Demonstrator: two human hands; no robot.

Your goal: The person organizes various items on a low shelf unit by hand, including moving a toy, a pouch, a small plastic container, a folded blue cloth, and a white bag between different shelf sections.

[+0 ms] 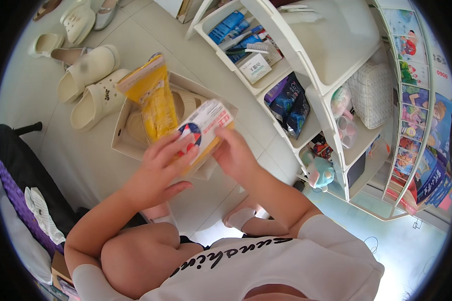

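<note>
My right hand grips the lower right edge of a white and yellow package, its thumb against the printed face. A round blue emblem with a star and some red writing show on that face. My left hand has its fingers over the package's left end, while its thumb stands apart below. Beneath the package, a cardboard shoebox rests on the floor with beige footwear in it. A yellow plastic pack leans in the box and sticks out over its far left side; my left hand partly hides its lower end.
Cream clogs and grey flat shoes lie at the left. A white shelf rack at the right holds toothpaste boxes, dark pouches and a plush toy. Beyond it stands a rack of picture books.
</note>
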